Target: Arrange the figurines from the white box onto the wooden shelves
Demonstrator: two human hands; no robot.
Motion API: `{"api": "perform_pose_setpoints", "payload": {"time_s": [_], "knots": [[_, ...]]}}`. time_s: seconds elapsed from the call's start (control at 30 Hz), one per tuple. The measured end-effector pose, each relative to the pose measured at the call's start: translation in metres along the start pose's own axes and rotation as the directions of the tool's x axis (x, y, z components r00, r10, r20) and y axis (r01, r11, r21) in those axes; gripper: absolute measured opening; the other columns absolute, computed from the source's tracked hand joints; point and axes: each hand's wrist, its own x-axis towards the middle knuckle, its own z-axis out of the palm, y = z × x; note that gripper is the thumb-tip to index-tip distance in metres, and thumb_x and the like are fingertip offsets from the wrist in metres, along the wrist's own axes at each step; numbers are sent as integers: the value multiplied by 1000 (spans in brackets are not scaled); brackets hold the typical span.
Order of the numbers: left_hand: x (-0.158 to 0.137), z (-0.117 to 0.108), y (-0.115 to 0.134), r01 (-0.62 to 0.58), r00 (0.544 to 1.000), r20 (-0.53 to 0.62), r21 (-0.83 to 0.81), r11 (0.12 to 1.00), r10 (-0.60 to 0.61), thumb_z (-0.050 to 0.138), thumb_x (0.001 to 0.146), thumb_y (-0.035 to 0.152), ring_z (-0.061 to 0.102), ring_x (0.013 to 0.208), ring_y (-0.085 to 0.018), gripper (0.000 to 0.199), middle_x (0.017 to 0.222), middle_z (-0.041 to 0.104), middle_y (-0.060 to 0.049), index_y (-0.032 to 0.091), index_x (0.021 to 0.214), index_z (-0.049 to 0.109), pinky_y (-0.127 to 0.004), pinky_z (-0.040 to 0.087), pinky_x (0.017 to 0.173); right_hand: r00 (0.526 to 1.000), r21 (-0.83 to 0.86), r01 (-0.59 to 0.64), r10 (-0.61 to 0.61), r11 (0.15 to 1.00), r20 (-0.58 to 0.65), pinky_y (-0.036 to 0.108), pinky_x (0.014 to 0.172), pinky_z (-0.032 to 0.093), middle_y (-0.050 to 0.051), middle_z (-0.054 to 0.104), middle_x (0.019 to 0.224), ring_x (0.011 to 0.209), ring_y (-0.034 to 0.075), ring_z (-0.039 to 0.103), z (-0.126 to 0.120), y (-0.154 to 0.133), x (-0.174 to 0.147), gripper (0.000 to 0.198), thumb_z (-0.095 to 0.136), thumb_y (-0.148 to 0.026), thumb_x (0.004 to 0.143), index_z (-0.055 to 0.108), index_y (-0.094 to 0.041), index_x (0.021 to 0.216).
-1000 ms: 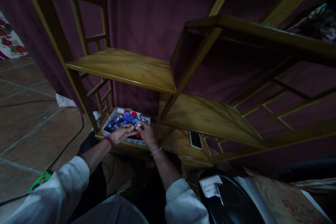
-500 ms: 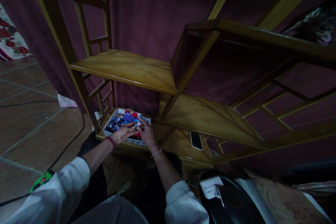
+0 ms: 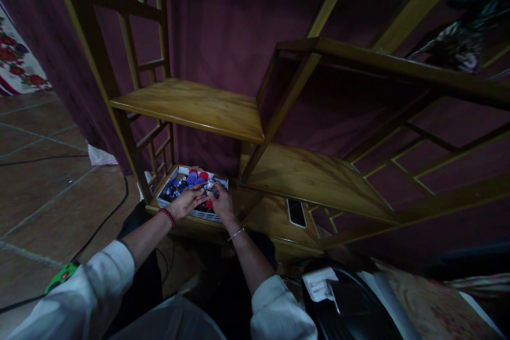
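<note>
Above a white basket (image 3: 162,203) on the bottom shelf, my two hands meet around a small white-and-dark figure (image 3: 209,185), too small to name more exactly. My left hand (image 3: 186,202), with a red bead bracelet at the wrist, reaches in from the left and has its fingertips on the figure. My right hand (image 3: 221,203), with a silver bracelet, pinches it from the right. Several purple, blue and red round pieces (image 3: 193,176) lie in the basket together with dark patterned ones. My hands hide part of the contents.
A wooden shelf (image 3: 187,109) juts out above the basket, and another shelf (image 3: 311,178) lies to the right. A phone (image 3: 296,213) rests on the bottom board. A black seat-like object (image 3: 350,303) stands at lower right; a green power strip (image 3: 61,276) and cable lie on the floor.
My view has shifted slightly, so the shelves at right appear a little further left. Both hands stay above the basket, and the small figure between them sits slightly higher and is more exposed.
</note>
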Motion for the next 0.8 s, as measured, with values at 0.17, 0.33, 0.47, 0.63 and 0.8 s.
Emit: {"api": "perform_pose_setpoints", "payload": {"time_s": [0.17, 0.33, 0.47, 0.63, 0.8], "knots": [[-3, 2, 1, -7, 1000, -21, 25, 1000, 8, 51, 76, 0, 61, 79, -12, 23, 83, 63, -4, 13, 93, 61, -38, 45, 90, 1000, 2, 9, -9, 1000, -20, 30, 81, 45, 4, 63, 94, 85, 16, 57, 0, -3, -1, 32, 54, -23, 74, 58, -22, 106], [-5, 3, -1, -21, 999, -25, 4, 1000, 21, 54, 74, 0, 60, 77, -12, 18, 82, 63, -4, 12, 86, 61, -38, 46, 90, 1000, -17, -16, 16, 1000, -16, 29, 78, 45, 2, 64, 87, 82, 15, 58, -2, -6, -2, 26, 54, -23, 74, 60, -22, 99], [-9, 5, 0, -12, 1000, -24, 53, 999, 13, 54, 75, 0, 61, 77, -13, 15, 82, 63, -4, 11, 83, 61, -38, 47, 88, 1000, -14, -9, 9, 1000, -14, 28, 78, 45, 1, 64, 88, 82, 15, 57, -4, -7, -3, 26, 54, -22, 74, 61, -23, 99], [-17, 11, 3, -5, 999, -35, 109, 994, 9, 50, 76, 0, 62, 78, -12, 15, 81, 63, -5, 11, 80, 60, -35, 49, 87, 1000, 4, 6, -6, 1000, -20, 27, 79, 45, 1, 63, 91, 83, 15, 57, -6, -9, -4, 28, 54, -20, 73, 61, -24, 100], [-22, 12, 4, -25, 1000, -12, 100, 995, 27, 52, 75, 0, 62, 78, -13, 13, 77, 63, -4, 10, 78, 59, -36, 48, 88, 999, 4, 22, -22, 1000, -34, 28, 81, 45, 2, 63, 92, 84, 15, 58, -10, -14, -9, 31, 54, -23, 74, 58, -23, 105]]}}
